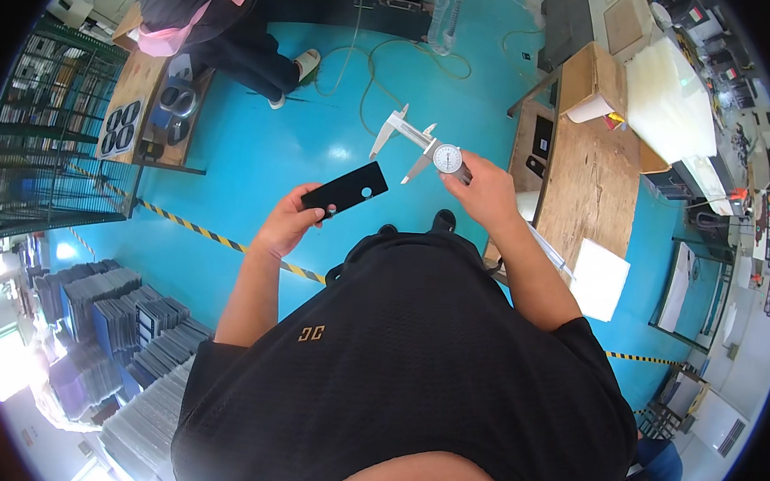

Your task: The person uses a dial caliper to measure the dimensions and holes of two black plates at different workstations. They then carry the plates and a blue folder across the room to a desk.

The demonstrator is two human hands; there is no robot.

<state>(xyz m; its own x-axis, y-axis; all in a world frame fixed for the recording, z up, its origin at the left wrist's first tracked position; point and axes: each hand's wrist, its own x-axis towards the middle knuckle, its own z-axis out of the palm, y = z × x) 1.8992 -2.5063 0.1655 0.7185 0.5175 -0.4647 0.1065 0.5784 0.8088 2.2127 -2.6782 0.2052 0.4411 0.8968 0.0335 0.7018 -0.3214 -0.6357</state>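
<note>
My left hand (290,222) grips a flat black rectangular plate (340,190) by its near left end, thumb on top. The plate has a round hole near its right end and a smaller one along its lower edge. In my right hand (483,189) is a silver dial caliper (421,140) with a round white dial, my fingers closed round its dial end. The caliper's jaws stand apart with nothing between them, just right of and beyond the plate. Plate and caliper do not touch.
To the right stands a wooden workbench (583,194) with a cardboard box (592,81) and white sheet (599,280). A person (230,36) stands at the far left by a wooden table (137,75). Stacked panels (137,323) fill the lower left. A hose (372,74) lies across the blue floor.
</note>
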